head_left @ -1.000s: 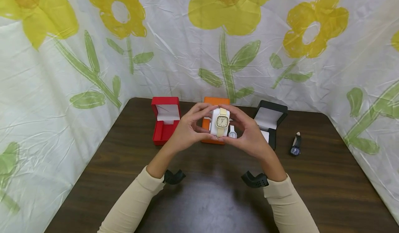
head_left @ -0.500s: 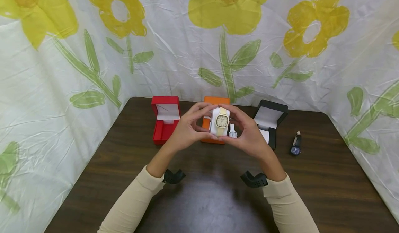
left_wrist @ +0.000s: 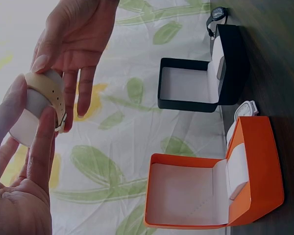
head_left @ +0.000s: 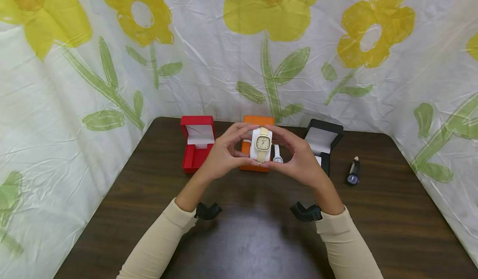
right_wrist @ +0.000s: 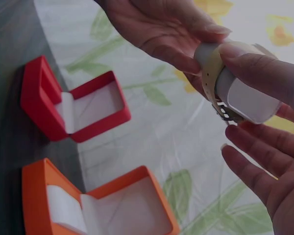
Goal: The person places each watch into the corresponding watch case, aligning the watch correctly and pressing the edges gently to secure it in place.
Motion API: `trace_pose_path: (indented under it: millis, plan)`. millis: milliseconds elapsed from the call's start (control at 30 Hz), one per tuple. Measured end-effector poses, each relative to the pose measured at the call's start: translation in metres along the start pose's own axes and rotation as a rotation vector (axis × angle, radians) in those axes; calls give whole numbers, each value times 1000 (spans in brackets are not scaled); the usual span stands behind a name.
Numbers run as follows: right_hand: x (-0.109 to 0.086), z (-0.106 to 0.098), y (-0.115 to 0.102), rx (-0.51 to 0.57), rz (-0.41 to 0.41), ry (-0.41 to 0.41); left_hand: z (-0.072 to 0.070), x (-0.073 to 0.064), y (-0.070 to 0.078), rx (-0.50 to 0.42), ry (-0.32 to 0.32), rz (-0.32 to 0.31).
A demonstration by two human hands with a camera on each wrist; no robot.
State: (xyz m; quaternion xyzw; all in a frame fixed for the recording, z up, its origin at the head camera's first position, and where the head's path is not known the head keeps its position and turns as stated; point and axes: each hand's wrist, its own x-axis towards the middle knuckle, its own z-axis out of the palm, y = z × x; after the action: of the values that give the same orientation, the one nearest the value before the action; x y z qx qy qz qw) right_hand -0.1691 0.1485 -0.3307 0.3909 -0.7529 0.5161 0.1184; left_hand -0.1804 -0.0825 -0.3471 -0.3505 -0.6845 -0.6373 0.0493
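Cream-strapped wristwatch (head_left: 263, 143) is hugging a white cushion (head_left: 254, 147) mid-frame, left hand (head_left: 225, 150) and right hand (head_left: 300, 159) pinching both in their grip. They are seemingly adjusting its fit; the next move is probably calling for lowering into the red box (head_left: 196, 155), centre-left.

Lined up open across the dark wood-grain table (head_left: 392, 216) were a red box (head_left: 189, 159), an orange box (left_wrist: 260, 171) and a black box (left_wrist: 233, 68); rightmost, a blue-dialled round watch (head_left: 352, 179) was laid, white flower-printed cloth (head_left: 209, 88) hung behind!
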Motion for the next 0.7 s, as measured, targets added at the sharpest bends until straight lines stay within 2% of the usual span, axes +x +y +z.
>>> trace_pose_path:
  millis: [100,300,400,633,700]
  plan:
    - [0,1,1,3,10,2,-1,0,2,12,-6,6]
    - [1,3,0,13,21,-5,-5,-1,-16,13,-13,-10]
    - [1,3,-1,8,24,-13,-6,-1,-23,4,-22,4]
    - [1,4,-4,10,40,-12,-6,-1,-24,-12,-35,34]
    - [1,5,-4,-7,21,-11,-6,-1,-25,-21,-42,36]
